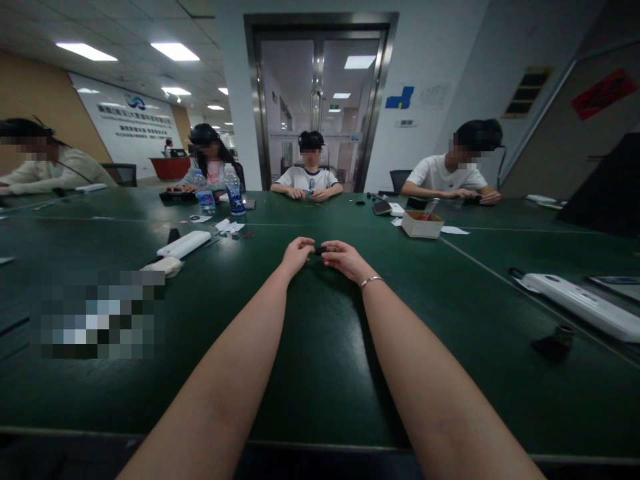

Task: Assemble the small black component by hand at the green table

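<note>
Both my arms stretch forward over a dark green table (320, 347). My left hand (297, 255) and my right hand (343, 257) meet near the table's middle, fingers curled around a small black object (320, 251) held between them. What the object is I cannot make out. A thin silver bracelet (371, 281) circles my right wrist.
A white power strip (184, 243) lies left of my hands, another (583, 301) at the right beside a small black piece (553, 343). A cardboard box (421, 224) and two water bottles (233, 190) stand farther back. Several people sit along the far and left edges.
</note>
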{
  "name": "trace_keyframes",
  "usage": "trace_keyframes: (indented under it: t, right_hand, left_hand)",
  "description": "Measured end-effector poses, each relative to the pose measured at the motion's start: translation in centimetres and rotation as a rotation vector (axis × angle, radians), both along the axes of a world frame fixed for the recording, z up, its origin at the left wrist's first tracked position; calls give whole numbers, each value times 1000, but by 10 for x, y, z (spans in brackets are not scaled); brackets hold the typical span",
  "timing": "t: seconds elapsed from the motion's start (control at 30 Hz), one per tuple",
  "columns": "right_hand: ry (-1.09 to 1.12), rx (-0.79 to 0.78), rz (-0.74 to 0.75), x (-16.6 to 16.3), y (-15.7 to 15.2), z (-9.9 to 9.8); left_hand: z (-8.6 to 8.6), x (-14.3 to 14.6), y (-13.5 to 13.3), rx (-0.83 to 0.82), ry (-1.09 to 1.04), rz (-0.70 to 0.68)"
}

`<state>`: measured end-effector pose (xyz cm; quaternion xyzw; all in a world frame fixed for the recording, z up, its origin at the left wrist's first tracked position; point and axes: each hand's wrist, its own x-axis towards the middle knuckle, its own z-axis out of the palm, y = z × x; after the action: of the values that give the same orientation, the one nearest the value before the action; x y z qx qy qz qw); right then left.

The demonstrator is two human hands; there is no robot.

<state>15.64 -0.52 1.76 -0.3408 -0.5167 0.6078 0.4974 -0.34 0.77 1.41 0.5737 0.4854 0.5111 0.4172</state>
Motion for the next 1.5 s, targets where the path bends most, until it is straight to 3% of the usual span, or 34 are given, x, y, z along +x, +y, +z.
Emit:
trace_keyframes:
  t: [0.1, 0.2, 0.33, 0.43, 1.2, 1.5]
  right_hand:
    - [3, 15, 4, 0, 0, 0]
    - [-2, 17, 11, 0, 1, -1]
    - [1, 7, -25, -1, 5, -3]
    - [-1, 5, -45, -1, 6, -4]
    - [-19, -7, 20, 1, 4, -1]
    - [-22, -11, 96, 4, 3, 0]
  left_hand:
    - [-1, -1, 2, 63, 8, -3]
    - [1, -1, 0, 229, 53, 11]
    - [6, 0, -7, 438, 321, 55]
    - [7, 1, -11, 501, 486, 49]
    - [9, -4, -11, 393, 456, -71]
    - [24, -8, -15, 396, 527, -219]
